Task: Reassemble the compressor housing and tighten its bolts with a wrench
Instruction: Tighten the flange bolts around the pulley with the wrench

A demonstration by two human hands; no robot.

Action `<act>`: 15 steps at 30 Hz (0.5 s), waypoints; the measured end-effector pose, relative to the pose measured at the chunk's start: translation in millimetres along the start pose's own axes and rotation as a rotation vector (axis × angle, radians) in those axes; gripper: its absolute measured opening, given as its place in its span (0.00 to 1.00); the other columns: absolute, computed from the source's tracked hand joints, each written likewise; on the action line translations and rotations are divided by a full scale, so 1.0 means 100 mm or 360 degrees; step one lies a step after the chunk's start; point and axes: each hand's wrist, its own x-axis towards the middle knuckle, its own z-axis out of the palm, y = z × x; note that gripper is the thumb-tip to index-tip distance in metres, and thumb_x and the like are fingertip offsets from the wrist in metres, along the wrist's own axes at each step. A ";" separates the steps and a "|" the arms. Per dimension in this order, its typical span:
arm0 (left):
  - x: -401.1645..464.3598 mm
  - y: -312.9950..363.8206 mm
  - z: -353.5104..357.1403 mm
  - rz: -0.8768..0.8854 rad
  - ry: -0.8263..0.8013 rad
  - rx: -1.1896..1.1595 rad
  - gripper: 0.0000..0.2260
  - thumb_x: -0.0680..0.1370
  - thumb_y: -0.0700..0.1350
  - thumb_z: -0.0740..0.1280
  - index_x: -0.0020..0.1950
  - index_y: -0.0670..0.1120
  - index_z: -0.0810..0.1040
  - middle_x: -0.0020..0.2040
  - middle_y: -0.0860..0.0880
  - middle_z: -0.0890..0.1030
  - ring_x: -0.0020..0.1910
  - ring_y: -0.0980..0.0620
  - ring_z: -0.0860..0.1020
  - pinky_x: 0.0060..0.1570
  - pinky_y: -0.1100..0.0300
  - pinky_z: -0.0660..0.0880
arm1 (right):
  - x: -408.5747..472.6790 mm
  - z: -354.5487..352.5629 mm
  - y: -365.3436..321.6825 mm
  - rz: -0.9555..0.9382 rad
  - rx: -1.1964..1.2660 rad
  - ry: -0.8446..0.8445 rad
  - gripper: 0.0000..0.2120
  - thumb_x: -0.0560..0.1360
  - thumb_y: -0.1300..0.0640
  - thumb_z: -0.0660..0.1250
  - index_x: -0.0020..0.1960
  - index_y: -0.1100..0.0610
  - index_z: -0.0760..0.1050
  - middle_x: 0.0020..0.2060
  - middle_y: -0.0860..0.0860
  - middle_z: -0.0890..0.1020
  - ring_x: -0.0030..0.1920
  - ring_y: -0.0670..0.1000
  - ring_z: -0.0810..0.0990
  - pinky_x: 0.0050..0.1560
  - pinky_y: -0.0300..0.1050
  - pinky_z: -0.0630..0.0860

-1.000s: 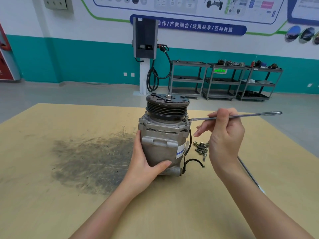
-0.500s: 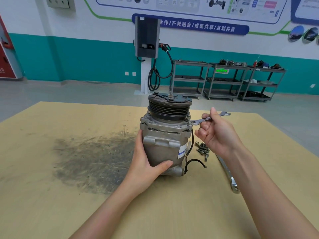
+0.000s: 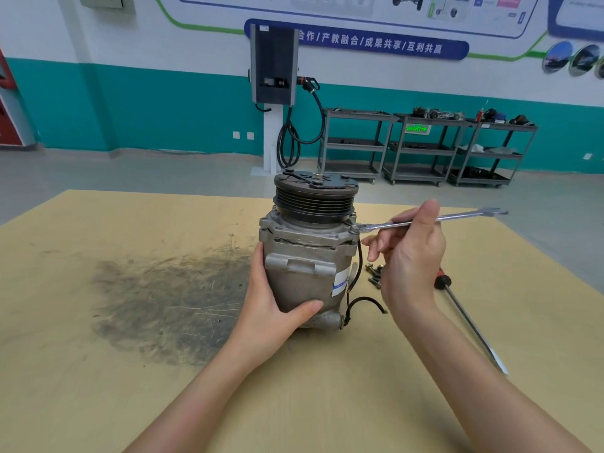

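Two bare hands are at work on the tabletop (image 3: 327,403). Your left hand (image 3: 274,308) wraps the lower body of the compressor (image 3: 307,256), thumb across its front and fingers out of sight behind its 9 o'clock side, so it stands upright near the tabletop's middle with its ribbed pulley (image 3: 315,201) on top. Your right hand (image 3: 411,253), at 3 o'clock from the housing, pinches the shank of a wrench (image 3: 425,220) between thumb and fingers; the ring end sits over a bolt on the upper flange's right corner, and the open end points out to 3 o'clock. Just beyond that hand lie loose bolts (image 3: 374,274), and a screwdriver (image 3: 470,322) lies further right. A dark smudge (image 3: 170,289) stains the wood at 9 o'clock.
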 end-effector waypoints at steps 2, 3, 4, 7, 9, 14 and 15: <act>0.00 0.00 0.01 0.0006 0.0007 0.0003 0.53 0.70 0.48 0.80 0.81 0.59 0.43 0.77 0.61 0.62 0.75 0.62 0.63 0.76 0.52 0.63 | -0.09 0.00 -0.03 -0.0291 -0.0227 -0.0062 0.18 0.82 0.44 0.52 0.41 0.56 0.68 0.20 0.49 0.71 0.19 0.50 0.71 0.31 0.47 0.77; 0.00 0.01 0.01 0.0007 0.0013 0.0005 0.53 0.70 0.48 0.80 0.81 0.59 0.43 0.77 0.60 0.62 0.75 0.62 0.63 0.76 0.51 0.63 | -0.12 0.01 -0.06 -0.0453 -0.0339 -0.0132 0.16 0.81 0.45 0.54 0.41 0.54 0.68 0.20 0.49 0.71 0.20 0.50 0.71 0.29 0.49 0.76; 0.00 0.01 0.01 0.0007 0.0018 0.0006 0.54 0.70 0.48 0.80 0.81 0.59 0.43 0.77 0.60 0.62 0.75 0.61 0.63 0.76 0.51 0.63 | -0.14 0.02 -0.08 -0.0607 -0.0451 -0.0209 0.13 0.81 0.47 0.55 0.41 0.52 0.67 0.20 0.47 0.71 0.20 0.49 0.72 0.27 0.51 0.75; 0.00 0.01 0.01 0.0002 0.0016 0.0008 0.54 0.70 0.48 0.79 0.80 0.60 0.41 0.78 0.60 0.61 0.76 0.61 0.62 0.76 0.50 0.63 | -0.17 0.04 -0.13 -0.0808 -0.0631 -0.0297 0.12 0.82 0.45 0.56 0.42 0.48 0.67 0.21 0.44 0.71 0.21 0.48 0.73 0.25 0.51 0.72; -0.01 0.02 0.01 -0.0001 0.0013 0.0015 0.54 0.70 0.49 0.79 0.80 0.62 0.41 0.77 0.61 0.61 0.75 0.62 0.62 0.76 0.52 0.63 | -0.11 0.04 -0.15 -0.0629 -0.0513 -0.0161 0.15 0.82 0.45 0.52 0.41 0.50 0.67 0.21 0.48 0.72 0.21 0.51 0.73 0.27 0.51 0.74; -0.01 0.02 0.00 -0.0003 0.0012 0.0010 0.54 0.70 0.47 0.80 0.80 0.61 0.43 0.77 0.61 0.62 0.75 0.61 0.62 0.76 0.50 0.63 | 0.21 -0.02 -0.15 0.0244 -0.0113 -0.0113 0.23 0.84 0.45 0.46 0.41 0.58 0.68 0.19 0.50 0.70 0.19 0.51 0.69 0.29 0.45 0.78; -0.01 0.02 0.00 -0.0003 0.0010 0.0008 0.54 0.70 0.47 0.80 0.80 0.60 0.43 0.77 0.60 0.61 0.76 0.60 0.62 0.76 0.49 0.63 | 0.26 -0.03 -0.13 0.0409 -0.0090 -0.0143 0.23 0.84 0.45 0.47 0.41 0.58 0.68 0.19 0.50 0.69 0.18 0.50 0.69 0.28 0.44 0.77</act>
